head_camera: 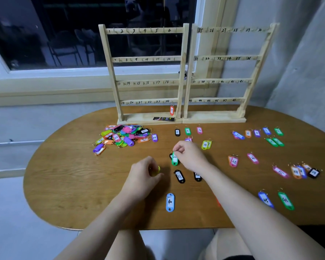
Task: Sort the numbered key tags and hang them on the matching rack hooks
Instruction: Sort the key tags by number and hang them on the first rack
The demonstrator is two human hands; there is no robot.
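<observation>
The right hand (pixel 189 154) pinches the ring end of a green plastic key tag (pixel 174 160) marked 20, its long axis running near-far; the left hand (pixel 146 175), nearer, curls round a yellow tag (pixel 156 170).

Right hand (pixel 190 155) pinches green tag 20 (pixel 174 160); left hand (pixel 144 175) grips yellow tag (pixel 156 170)

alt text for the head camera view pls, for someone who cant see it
Over a wooden table, the right hand pinches a green key tag while the left hand grips a yellow tag. Sorted tags lie spread out, a mixed pile sits left, and two numbered wooden racks stand behind.
</observation>
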